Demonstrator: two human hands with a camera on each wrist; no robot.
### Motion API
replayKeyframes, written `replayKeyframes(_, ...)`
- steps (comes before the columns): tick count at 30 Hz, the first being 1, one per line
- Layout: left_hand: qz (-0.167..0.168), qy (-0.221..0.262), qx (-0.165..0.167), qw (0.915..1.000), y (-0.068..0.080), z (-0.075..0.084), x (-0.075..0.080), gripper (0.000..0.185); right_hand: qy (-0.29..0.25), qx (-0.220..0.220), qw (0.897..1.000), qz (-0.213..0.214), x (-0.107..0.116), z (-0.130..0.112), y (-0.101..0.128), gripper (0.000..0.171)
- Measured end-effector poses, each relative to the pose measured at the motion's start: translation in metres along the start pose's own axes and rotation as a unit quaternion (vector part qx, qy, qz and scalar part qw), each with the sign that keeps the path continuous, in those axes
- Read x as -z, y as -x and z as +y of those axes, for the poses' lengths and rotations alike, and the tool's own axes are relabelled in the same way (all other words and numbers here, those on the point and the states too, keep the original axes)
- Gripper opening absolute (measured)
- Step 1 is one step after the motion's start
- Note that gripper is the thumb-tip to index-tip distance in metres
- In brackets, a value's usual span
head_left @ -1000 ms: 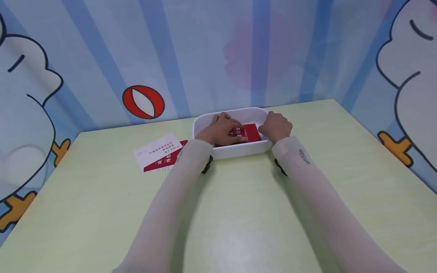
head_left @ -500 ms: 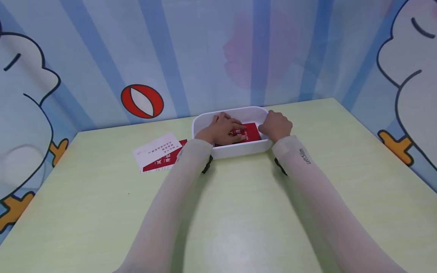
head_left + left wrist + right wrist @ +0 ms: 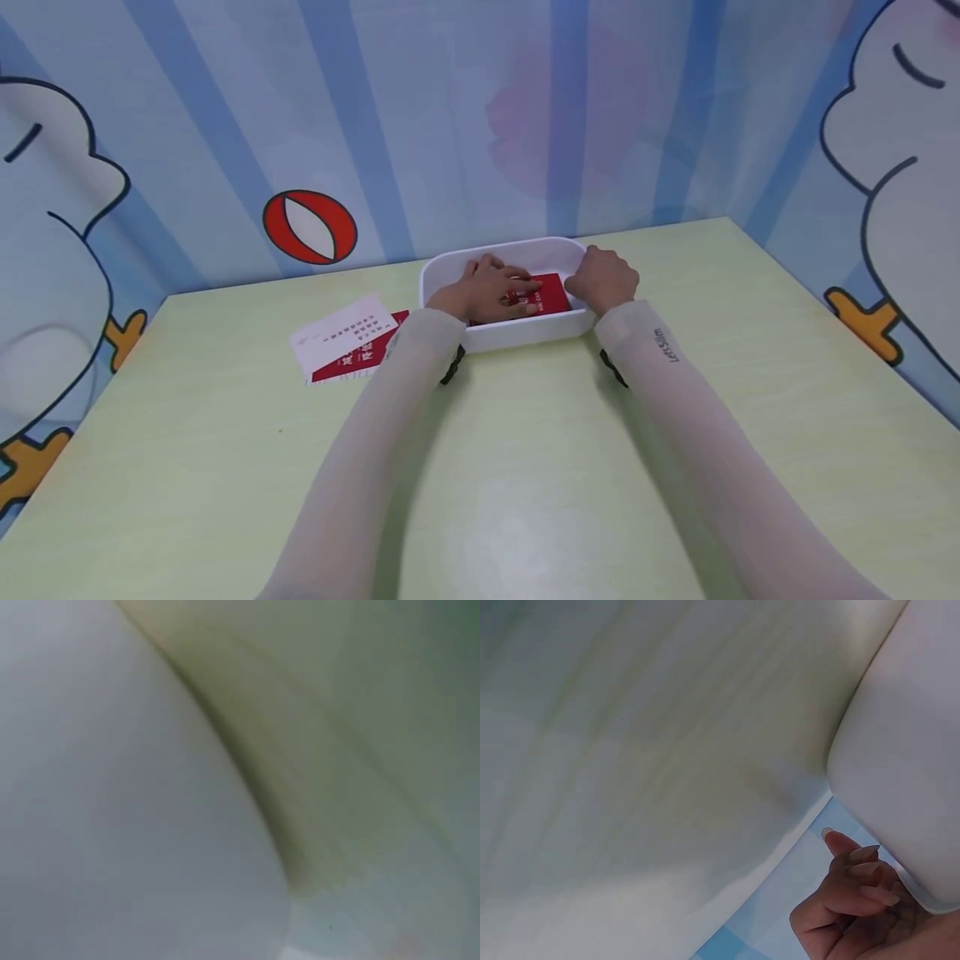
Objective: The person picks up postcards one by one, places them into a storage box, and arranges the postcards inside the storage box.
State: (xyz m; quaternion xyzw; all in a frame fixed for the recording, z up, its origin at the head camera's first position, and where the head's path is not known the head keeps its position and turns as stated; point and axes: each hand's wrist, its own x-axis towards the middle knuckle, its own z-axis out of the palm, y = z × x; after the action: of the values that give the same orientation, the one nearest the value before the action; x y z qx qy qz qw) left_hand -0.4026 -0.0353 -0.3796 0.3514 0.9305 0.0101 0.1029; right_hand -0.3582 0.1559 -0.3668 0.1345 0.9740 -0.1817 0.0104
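Red booklet [image 3: 546, 293] flat inside white tray [image 3: 517, 334] at tabletop [image 3: 525, 467] far edge, left hand [image 3: 487, 290] grip relaxed, fingers pressing booklet, right hand [image 3: 603, 279] grip curled over tray's right rim, second booklet [image 3: 348, 343] left of tray.

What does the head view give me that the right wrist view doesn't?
Only the head view shows the left hand lying on the red booklet inside the white tray, and the red-and-white leaflets left of it. Only the right wrist view shows the right hand's curled fingers from below, beside the tray's rounded corner. Both show the right hand at the tray's right end and the green table.
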Motion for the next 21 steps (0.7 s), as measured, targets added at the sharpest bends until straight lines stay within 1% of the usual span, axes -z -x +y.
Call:
replayKeyframes(3,0.013,0.007,-0.007,0.9999,-0.001,-0.003,-0.001,0.063,-0.001,0.003,1.000,-0.001,-0.001,-0.001,0.000,0.053)
replayKeyframes(10,0.042,0.025,-0.008,0.9988,0.003,-0.008,-0.004,0.061,-0.016,0.011,1.000,-0.009,-0.007,-0.005,-0.002,0.051)
replayKeyframes(15,0.068,0.045,-0.004,0.9966,0.007,-0.007,0.001,0.056,-0.028,0.013,0.999,-0.007,-0.007,-0.006,-0.003,0.050)
replayKeyframes(21,0.093,0.064,-0.013,0.9935,0.009,-0.004,0.007,0.052,-0.041,0.016,0.999,-0.008,-0.007,-0.006,-0.003,0.049)
